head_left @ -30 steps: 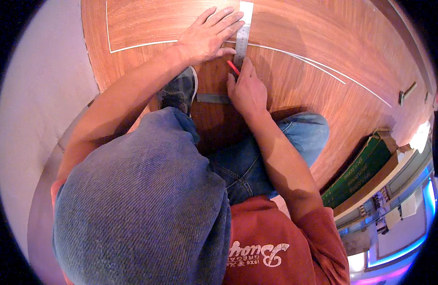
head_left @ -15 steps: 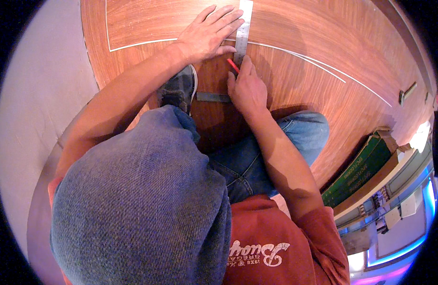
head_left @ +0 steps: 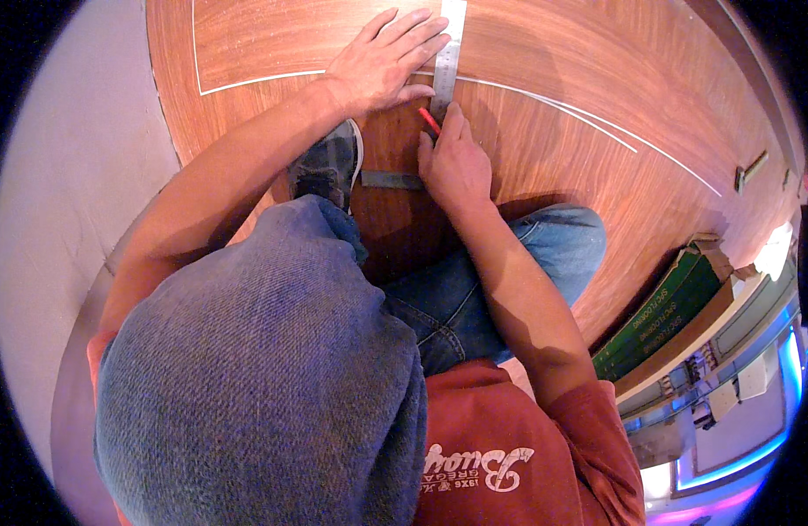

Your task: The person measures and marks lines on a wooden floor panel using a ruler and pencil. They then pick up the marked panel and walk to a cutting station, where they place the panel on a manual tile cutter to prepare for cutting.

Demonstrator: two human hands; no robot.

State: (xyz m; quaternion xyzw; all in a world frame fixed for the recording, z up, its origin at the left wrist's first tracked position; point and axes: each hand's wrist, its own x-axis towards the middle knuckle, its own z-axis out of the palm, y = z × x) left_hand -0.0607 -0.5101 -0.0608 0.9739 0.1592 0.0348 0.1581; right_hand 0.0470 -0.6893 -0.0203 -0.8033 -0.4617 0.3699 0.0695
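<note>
A silver steel ruler (head_left: 448, 66) lies across a wood-grain plank (head_left: 272, 44) and over its white edge. My left hand (head_left: 382, 66) presses flat on the plank, fingers stretched, with the fingertips at the ruler's left side. My right hand (head_left: 456, 167) is closed at the ruler's near end. From its grip sticks a slim red pencil-like tool (head_left: 429, 120); its working tip is hidden. Left of that hand lies a grey metal bar (head_left: 391, 180). My fingers cover the spot where bar and ruler could join, so I cannot tell if they are one square.
Under me is wood-grain flooring (head_left: 544, 167). My shoe (head_left: 329, 167) stands close to the plank's near edge. A pale wall (head_left: 79, 149) rises at the left. Toward the right are a green flooring carton (head_left: 662, 307) and a small tool (head_left: 752, 173) on the floor.
Barely anything differs. My right hand has shifted very slightly left along with the red pencil-like tool; my left hand and the ruler keep their places.
</note>
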